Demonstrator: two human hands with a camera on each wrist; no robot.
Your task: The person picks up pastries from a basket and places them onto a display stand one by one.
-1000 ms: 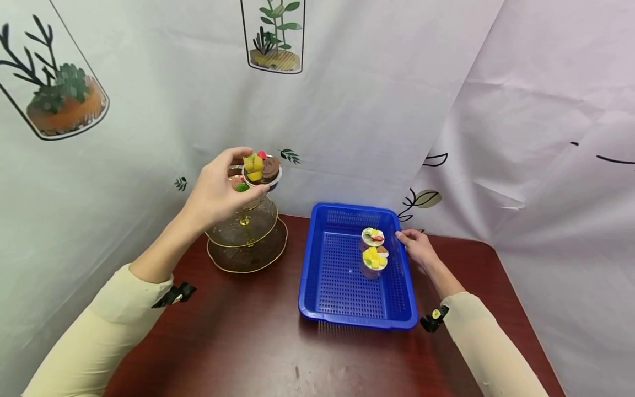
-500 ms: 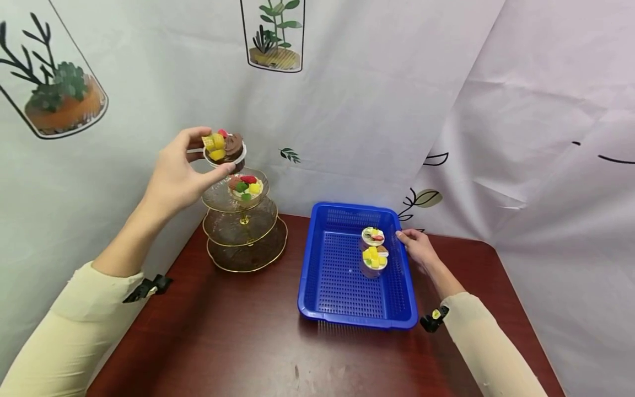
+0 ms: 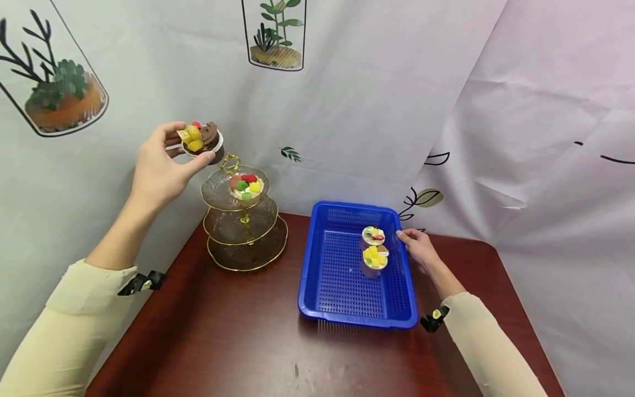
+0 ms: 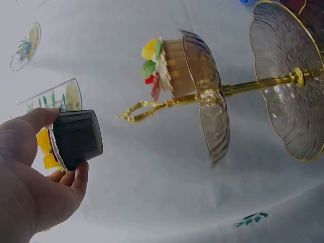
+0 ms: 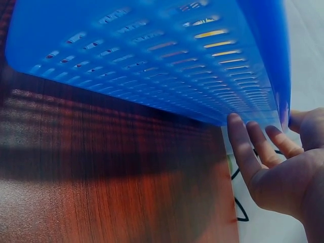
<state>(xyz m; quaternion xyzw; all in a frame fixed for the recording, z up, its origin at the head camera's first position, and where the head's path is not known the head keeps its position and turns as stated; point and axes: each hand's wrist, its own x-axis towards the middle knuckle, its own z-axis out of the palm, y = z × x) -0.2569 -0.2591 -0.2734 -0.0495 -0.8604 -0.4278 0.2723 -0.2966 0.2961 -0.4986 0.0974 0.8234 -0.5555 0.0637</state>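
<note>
I see the left hand raised beside the stand, its thumb and fingers curled around a dessert cup: a small dark fluted cup with a pale rim, topped with brown swirl, yellow cubes and a bit of red. From the left wrist view the cup's ribbed, smoky plastic wall shows between thumb and fingertips. It hangs just left of and above the gold loop handle of the three-tier glass stand, not touching it. The stand's plates are scalloped, amber-tinted glass with gold rims on a gold stem; a second cup with red, green and yellow pieces sits on the top tier.

The right hand rests against the right wall of the blue basket, fingers straight along the perforated plastic, holding nothing. Two more fruit-topped cups stand inside the basket near that wall.

The tabletop is glossy dark red wood grain. Pale curtains printed with potted plants hang close behind.
</note>
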